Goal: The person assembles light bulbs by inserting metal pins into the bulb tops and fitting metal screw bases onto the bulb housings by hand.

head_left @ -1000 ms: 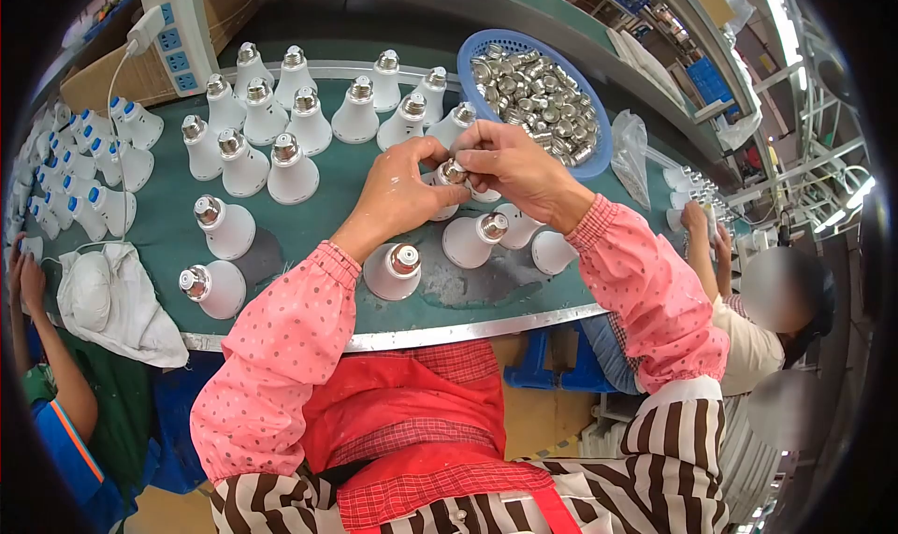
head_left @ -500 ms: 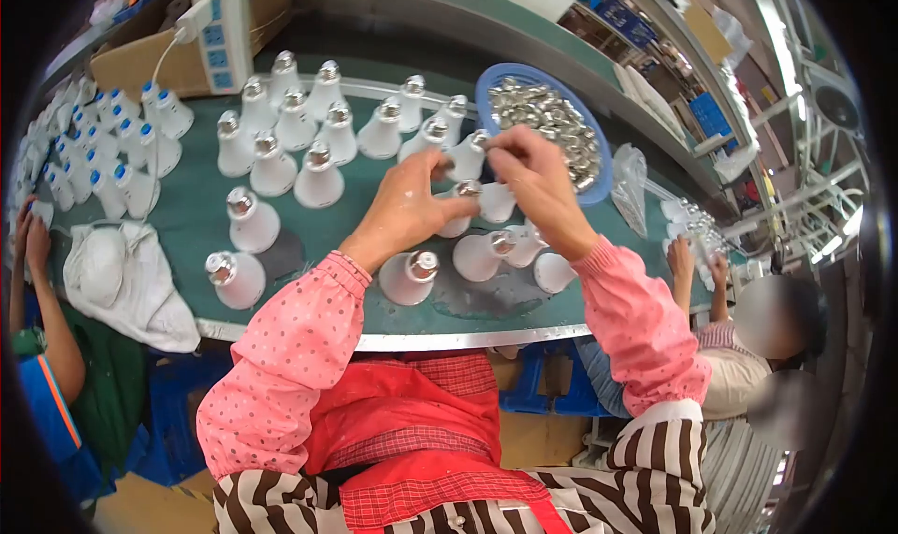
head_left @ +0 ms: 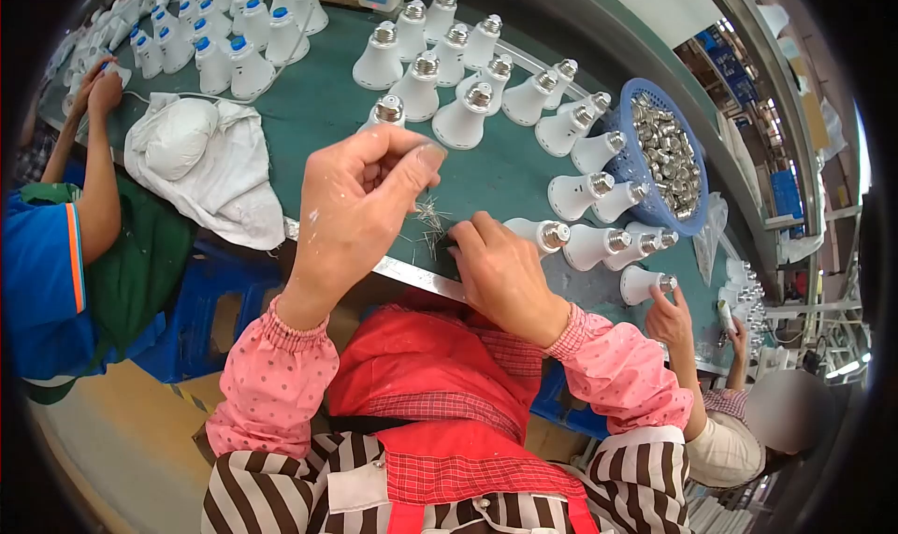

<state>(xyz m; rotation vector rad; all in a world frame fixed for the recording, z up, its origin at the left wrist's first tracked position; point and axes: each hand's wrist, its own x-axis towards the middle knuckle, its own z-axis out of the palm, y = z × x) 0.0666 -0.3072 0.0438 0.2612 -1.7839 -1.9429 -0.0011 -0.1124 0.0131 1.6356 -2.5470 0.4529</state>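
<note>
My left hand is raised over the table's front part, thumb pressed against the curled forefinger; anything pinched there is too small to make out. Below its fingertips lies a small heap of thin metal pins. My right hand rests low by the table edge, to the right of this heap. Its fingers are bent and drawn together, their tips partly hidden. Just behind it a white bulb body with a silver screw cap lies tilted. More such capped bulbs stand behind both hands.
A blue basket holds many metal screw caps. White bulbs with blue tops stand far left, near a white cloth. Co-workers' hands are at the left and at a bulb on the right. A metal strip edges the table.
The view has swung left. Both my hands have left the bulbs with silver caps and come to the pin heap near the front edge. The left thumb and forefinger have closed together.
</note>
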